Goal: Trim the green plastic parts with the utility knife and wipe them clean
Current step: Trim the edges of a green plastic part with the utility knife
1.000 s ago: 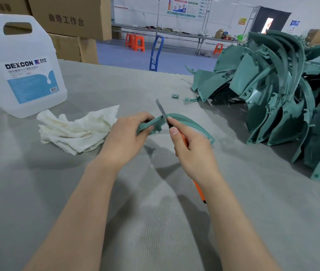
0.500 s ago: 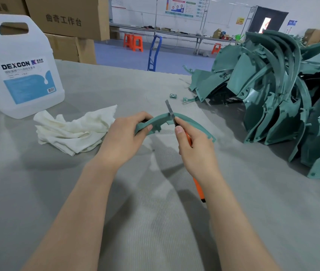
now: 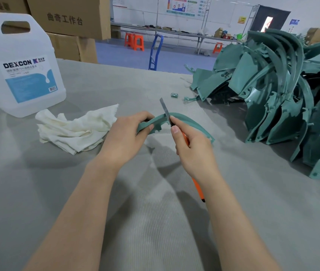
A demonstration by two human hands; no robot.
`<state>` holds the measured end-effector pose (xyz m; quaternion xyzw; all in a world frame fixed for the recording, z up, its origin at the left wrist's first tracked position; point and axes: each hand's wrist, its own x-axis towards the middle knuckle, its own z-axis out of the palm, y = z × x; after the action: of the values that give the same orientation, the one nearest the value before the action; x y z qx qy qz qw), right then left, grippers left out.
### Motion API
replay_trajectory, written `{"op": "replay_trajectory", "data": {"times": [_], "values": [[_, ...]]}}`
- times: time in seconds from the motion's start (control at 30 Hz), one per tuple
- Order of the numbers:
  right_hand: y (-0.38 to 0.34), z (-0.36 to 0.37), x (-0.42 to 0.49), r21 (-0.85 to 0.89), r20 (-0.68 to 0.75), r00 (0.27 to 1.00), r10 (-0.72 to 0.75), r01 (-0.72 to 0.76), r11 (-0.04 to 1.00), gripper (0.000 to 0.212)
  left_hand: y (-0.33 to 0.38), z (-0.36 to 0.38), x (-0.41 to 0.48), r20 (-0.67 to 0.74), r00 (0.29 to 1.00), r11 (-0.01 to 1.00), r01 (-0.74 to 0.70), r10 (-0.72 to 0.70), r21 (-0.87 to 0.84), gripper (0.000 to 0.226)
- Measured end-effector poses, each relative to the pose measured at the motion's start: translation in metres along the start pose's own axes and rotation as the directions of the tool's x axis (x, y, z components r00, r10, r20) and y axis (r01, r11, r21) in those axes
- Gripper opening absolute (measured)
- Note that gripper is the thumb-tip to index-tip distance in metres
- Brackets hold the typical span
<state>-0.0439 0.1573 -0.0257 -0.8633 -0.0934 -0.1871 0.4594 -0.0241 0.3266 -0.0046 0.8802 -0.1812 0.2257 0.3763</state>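
A curved green plastic part point(image 3: 191, 122) is held just above the grey table. My left hand point(image 3: 124, 137) grips its left end, thumb on the near face. My right hand point(image 3: 194, 151) grips an orange utility knife point(image 3: 198, 190). The knife's blade point(image 3: 164, 109) stands up against the top edge of the part near its middle. A crumpled white cloth point(image 3: 77, 128) lies on the table left of my left hand. A large heap of green plastic parts point(image 3: 276, 102) fills the right side of the table.
A white DEXCON jug point(image 3: 24, 69) stands at the back left, with cardboard boxes point(image 3: 67, 18) behind it. A small green offcut point(image 3: 174, 95) lies near the heap. Beyond the grey table point(image 3: 155, 222) are a blue floor, orange stools and a long bench.
The blade has slid a short way along the part's top edge, first to the right and then back left. Both hands keep their grips.
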Motion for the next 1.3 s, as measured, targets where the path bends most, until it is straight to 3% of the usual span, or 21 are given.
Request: {"op": "replay_trajectory", "data": {"times": [0.57, 0.77, 1.1, 1.3], "values": [[-0.004, 0.004, -0.003, -0.031, -0.020, 1.000, 0.000, -0.001, 1.000, 0.038, -0.001, 0.003, -0.002, 0.005, 1.000, 1.000, -0.005, 0.005, 0.027, 0.014], [0.008, -0.010, 0.002, -0.113, -0.110, 0.990, 0.087, -0.100, 0.989, 0.038, 0.000, 0.000, -0.001, -0.008, 1.000, 1.000, -0.003, 0.003, 0.007, 0.013], [-0.003, -0.008, 0.002, 0.190, -0.211, 0.962, 0.172, -0.133, 0.973, 0.033, 0.003, 0.000, -0.001, -0.006, 1.000, 0.998, -0.001, 0.000, -0.068, 0.013], [-0.019, -0.004, -0.004, 0.274, -0.166, 0.983, 0.077, -0.029, 0.961, 0.024, 0.007, 0.001, -0.001, 0.023, 1.000, 0.995, 0.002, 0.000, -0.099, 0.012]]}}
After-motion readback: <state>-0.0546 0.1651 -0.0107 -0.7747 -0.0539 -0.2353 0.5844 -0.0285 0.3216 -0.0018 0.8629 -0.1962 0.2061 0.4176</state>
